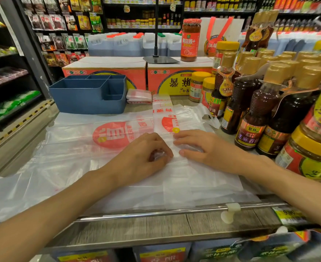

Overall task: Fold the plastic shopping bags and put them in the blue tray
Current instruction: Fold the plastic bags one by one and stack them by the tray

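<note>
On the shelf top, a translucent white plastic shopping bag folded into a long narrow strip (164,118) lies lengthwise across a stack of flat translucent plastic bags with a red round logo (110,135). The left hand (142,157) has its fingers curled and pinches the near end of the strip between fingertips and thumb. The right hand (205,148) lies just beside it with fingers straight and flat, pressing the plastic down.

The blue plastic tray with several compartments (89,95) stands at the far left of the shelf top, well apart from the hands; no bags can be seen inside it from this angle. Just to its right, touching its side or nearly so, sits a small pile of already folded white-and-red bags (139,96). Behind both stand 2 red and yellow cardboard boxes (106,72), and on the right one rests a tall glass jar of red-brown sauce with a red lid (190,40) beside a black stand base with a pole (160,59).

Crowding the right edge, close to the right forearm, are rows of dark brown sesame-oil bottles with gold caps (258,110) and yellow-lidded jars (309,156). The loose handles of the flat bags reach up against the nearest bottles. A metal rail (156,212) runs along the shelf's near edge.
</note>
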